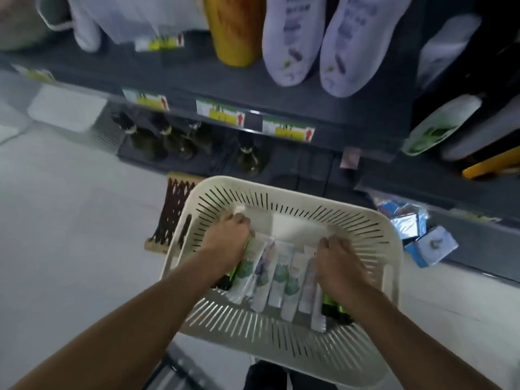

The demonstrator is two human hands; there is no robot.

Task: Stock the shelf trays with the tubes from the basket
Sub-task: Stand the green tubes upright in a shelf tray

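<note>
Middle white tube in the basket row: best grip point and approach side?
Probably from above, pinching the far cap end of the middle white tube. It lies flat in the basket, neighbours tight on both long sides; left hand and right hand flank the row.

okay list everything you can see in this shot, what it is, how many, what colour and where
basket: one, cream, slotted, centre foreground
tubes: about six, white with green or purple print, side by side in the basket
green bottles: two partly hidden, at either end of the tube row
dark bottles: several, low shelf, left
price tags: several, white and yellow, on shelf edges
blue boxes: a few, lower shelf, right
left hand: on the leftmost tubes
right hand: on the rightmost tubes
</note>
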